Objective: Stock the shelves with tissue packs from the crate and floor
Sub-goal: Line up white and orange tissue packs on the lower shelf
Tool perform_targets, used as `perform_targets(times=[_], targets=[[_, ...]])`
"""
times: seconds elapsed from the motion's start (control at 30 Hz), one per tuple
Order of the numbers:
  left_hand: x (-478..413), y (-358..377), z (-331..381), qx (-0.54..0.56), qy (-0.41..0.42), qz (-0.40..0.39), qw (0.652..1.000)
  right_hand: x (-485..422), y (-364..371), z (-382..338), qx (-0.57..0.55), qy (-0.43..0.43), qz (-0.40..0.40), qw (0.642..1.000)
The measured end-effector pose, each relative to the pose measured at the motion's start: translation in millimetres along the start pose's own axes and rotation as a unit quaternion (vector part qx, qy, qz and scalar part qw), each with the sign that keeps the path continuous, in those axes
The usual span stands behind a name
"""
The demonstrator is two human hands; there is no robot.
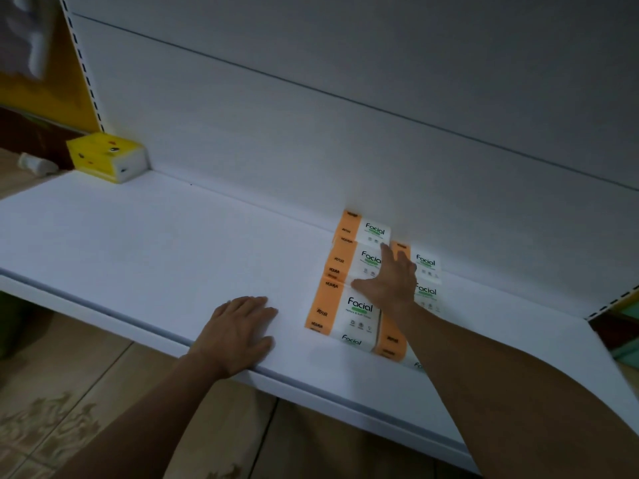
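On the white shelf (155, 243), toward its right end, the orange-and-white tissue packs (342, 309) are lying flat in two columns that are running from the back edge toward the front edge. The left column is showing three packs, each printed "Facial". The right column is touching it and is partly hidden under the forearm, so its pack count cannot be told. The rearmost packs are meeting the white back panel (311, 133).

The right hand (389, 281) is resting palm down on top of the packs, across the seam between the two columns. Its grip is spread: the fingers are lying straight and apart, pointing toward the back edge, and the thumb is pointing left over the left column. It is pinching nothing.

The left hand (238, 331) is pressing palm down on bare shelf surface at the front edge, left of the packs and apart from them. Its grip is lying flat with the fingers straight and close together, holding nothing.

At the back left corner of the shelf, a yellow tissue pack (107, 157) is sitting against the back panel, well apart from the orange packs. A slotted upright (83, 63) is rising behind that corner. Below the front edge, a tiled floor (103, 392) is showing.
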State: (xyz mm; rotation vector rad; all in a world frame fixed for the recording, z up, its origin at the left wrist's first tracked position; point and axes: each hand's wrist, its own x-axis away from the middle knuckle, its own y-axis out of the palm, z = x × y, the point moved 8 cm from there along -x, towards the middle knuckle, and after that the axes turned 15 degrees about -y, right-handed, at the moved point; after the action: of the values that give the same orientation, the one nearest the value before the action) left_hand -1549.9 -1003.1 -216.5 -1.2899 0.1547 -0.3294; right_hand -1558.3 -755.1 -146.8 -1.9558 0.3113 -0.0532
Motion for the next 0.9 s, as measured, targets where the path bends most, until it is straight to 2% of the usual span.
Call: perform_targets(times=[0.07, 0.17, 0.23, 0.37, 0.43, 0.53, 0.67, 0.77, 0.9], targets=[[4.4, -3.8, -17.0, 0.012, -0.009, 0.009, 1.000, -1.5, -0.4, -21.1, 0.016, -0.044, -0.008, 0.999], [22.1, -25.0, -67.0, 0.033, -0.049, 0.054, 0.997, -3.0, 6.9, -67.8, -0.019, -0.089, -0.008, 0.996], [41.3, -44.0, -110.7, 0.000, -0.056, 0.099, 0.994, -1.7, 21.8, -110.2, -0.041, -0.127, -0.019, 0.991], [108.6, -77.4, -228.9, -0.018, -0.211, 0.108, 0.971, 16.9, 68.5, -220.7, -0.106, -0.226, -0.071, 0.966], [159.5, -87.3, -275.1, -0.022, -0.285, 0.116, 0.951, 38.0, 96.1, -285.4, -0.136, -0.287, -0.103, 0.943], [241.8, -74.1, -321.9, -0.059, -0.328, 0.111, 0.936, 82.2, 140.5, -379.3, -0.148, -0.380, -0.154, 0.900], [357.8, -53.4, -368.7, -0.026, -0.409, 0.105, 0.906, 169.6, 200.8, -486.1, -0.169, -0.469, -0.214, 0.840], [416.6, -52.7, -376.1, -0.019, -0.441, 0.133, 0.887, 241.1, 234.1, -528.2, -0.184, -0.530, -0.238, 0.793], [496.1, -32.1, -396.0, 0.010, -0.510, 0.130, 0.850, 342.6, 290.8, -560.3, -0.172, -0.561, -0.339, 0.736]])
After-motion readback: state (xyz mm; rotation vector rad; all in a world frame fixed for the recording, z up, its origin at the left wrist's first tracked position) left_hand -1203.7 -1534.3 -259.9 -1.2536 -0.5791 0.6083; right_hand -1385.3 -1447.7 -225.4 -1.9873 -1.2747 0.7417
